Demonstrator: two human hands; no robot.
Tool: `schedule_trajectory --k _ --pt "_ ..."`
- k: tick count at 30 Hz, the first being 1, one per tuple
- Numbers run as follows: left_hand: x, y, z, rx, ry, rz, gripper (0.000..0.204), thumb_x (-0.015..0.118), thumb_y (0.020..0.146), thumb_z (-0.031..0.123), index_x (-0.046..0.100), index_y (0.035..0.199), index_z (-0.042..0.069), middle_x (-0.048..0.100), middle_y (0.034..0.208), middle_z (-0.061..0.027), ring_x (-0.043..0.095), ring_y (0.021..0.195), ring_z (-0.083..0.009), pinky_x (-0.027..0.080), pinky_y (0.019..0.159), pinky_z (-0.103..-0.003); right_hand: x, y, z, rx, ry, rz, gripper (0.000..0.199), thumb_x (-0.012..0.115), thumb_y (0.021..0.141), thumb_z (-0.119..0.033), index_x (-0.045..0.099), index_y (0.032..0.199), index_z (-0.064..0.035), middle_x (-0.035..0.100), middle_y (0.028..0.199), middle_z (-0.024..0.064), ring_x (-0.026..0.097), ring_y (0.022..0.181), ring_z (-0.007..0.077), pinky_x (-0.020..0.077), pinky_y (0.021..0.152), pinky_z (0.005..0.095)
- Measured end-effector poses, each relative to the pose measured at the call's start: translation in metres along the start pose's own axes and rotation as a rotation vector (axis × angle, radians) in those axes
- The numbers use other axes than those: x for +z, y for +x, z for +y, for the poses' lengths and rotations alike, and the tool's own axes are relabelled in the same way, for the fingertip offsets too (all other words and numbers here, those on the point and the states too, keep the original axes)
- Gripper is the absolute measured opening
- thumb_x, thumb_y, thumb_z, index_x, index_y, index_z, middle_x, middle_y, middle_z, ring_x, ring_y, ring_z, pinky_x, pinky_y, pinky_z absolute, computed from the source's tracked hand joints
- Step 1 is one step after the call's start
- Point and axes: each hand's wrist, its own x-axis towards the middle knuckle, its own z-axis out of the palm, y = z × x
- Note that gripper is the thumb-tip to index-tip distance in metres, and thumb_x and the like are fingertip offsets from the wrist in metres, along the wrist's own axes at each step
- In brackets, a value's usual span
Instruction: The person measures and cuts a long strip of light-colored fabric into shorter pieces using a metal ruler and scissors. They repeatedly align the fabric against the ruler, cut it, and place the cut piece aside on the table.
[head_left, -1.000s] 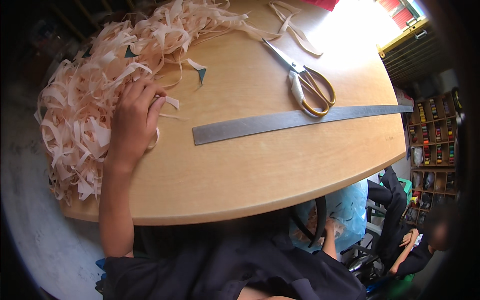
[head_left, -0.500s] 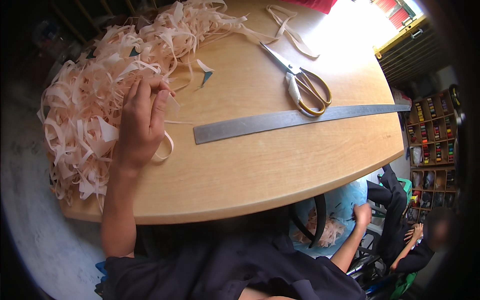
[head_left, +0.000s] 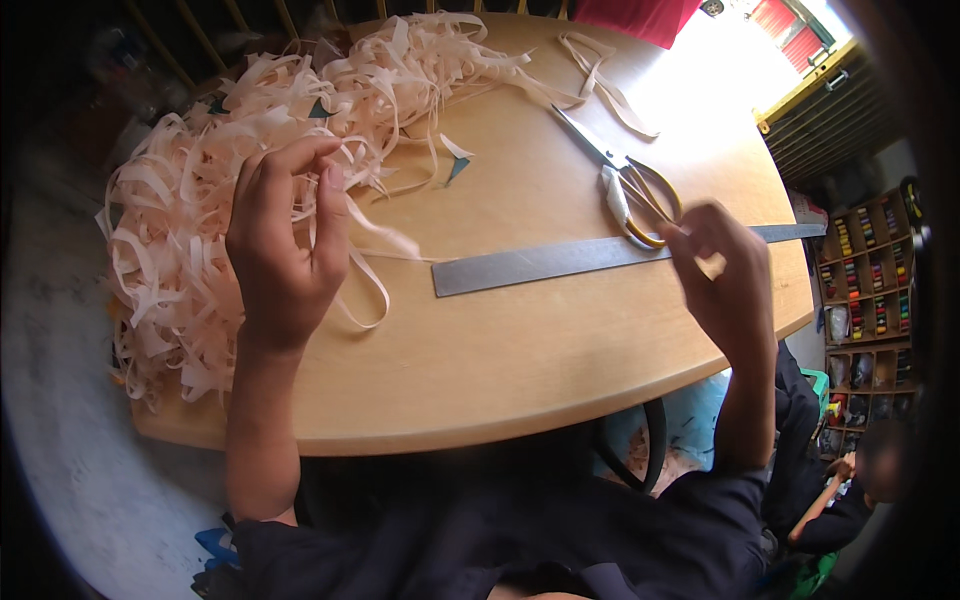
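Note:
My left hand (head_left: 290, 225) is raised at the near edge of the pile of pale peach fabric strips (head_left: 175, 240), thumb and fingers curled round a narrow strip (head_left: 375, 232). The strip trails to the right, smeared by motion; its grip is partly hidden behind the thumb. My right hand (head_left: 728, 285) is over the right part of the table, fingers bent to a pinch beside the handles of the scissors (head_left: 612, 160). Anything in that pinch is too small or blurred to make out. The scissors' handles overlap the steel ruler (head_left: 540, 265).
A small green scrap (head_left: 457, 168) and a loose strip (head_left: 625, 110) lie on the wooden table (head_left: 500, 370). Below its right edge hangs a light blue bag (head_left: 690, 415). Thread shelves (head_left: 870, 260) stand at right, near a seated person (head_left: 835, 500).
My right hand has come up from the blue bag to above the table by the scissors. My left hand stays by the pile, with its thumb and forefinger slightly farther apart.

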Motion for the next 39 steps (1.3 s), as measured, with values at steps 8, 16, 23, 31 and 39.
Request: schedule_trajectory --k 8,16,23,31,39 --pt "-0.001 0.018 -0.039 0.089 0.212 0.053 0.041 0.071 0.089 0.009 0.065 0.129 0.002 0.066 0.129 -0.0142 0.061 0.119 -0.0346 0.044 0.108 -0.045 0.082 0.162 -0.018 -0.042 -0.008 -0.314 0.023 0.064 0.096 -0.023 0.069 0.105 -0.0024 0.073 0.095 0.0186 0.07 0.097 0.0357 0.0536 0.086 0.0469" --pt "-0.004 0.013 -0.036 -0.045 0.101 0.052 0.027 0.078 0.084 0.001 0.072 0.11 0.003 0.072 0.114 -0.0117 0.066 0.111 -0.0317 0.051 0.098 -0.04 0.171 0.212 -0.025 -0.2 -0.061 -0.124 0.039 0.067 0.093 -0.025 0.067 0.127 -0.0067 0.067 0.122 0.0233 0.062 0.121 0.0397 0.0519 0.101 0.0493" --pt "-0.011 0.011 -0.02 -0.137 0.01 0.132 0.021 0.082 0.086 0.005 0.071 0.103 0.002 0.073 0.103 -0.0097 0.069 0.099 -0.0278 0.053 0.089 -0.036 0.146 0.197 -0.041 -0.21 -0.096 -0.002 0.033 0.07 0.093 -0.026 0.07 0.119 -0.0069 0.067 0.116 0.018 0.065 0.115 0.0346 0.0533 0.096 0.0462" --pt "-0.004 0.007 -0.011 -0.094 -0.118 0.037 0.023 0.081 0.086 0.004 0.069 0.106 0.001 0.071 0.097 -0.0112 0.069 0.091 -0.0282 0.054 0.083 -0.036 0.123 0.166 -0.117 -0.278 0.594 -0.406 0.045 0.067 0.102 -0.042 0.074 0.106 0.0022 0.073 0.082 0.0127 0.071 0.079 0.0184 0.0568 0.07 0.0346" --pt "0.006 0.007 -0.018 -0.047 0.048 -0.153 0.032 0.079 0.086 0.015 0.069 0.114 0.002 0.062 0.123 -0.0158 0.058 0.119 -0.0352 0.046 0.103 -0.046 0.128 0.182 -0.098 -0.251 0.574 -0.345 0.021 0.073 0.095 -0.019 0.08 0.105 -0.0027 0.079 0.091 0.014 0.076 0.082 0.0181 0.0593 0.076 0.0331"
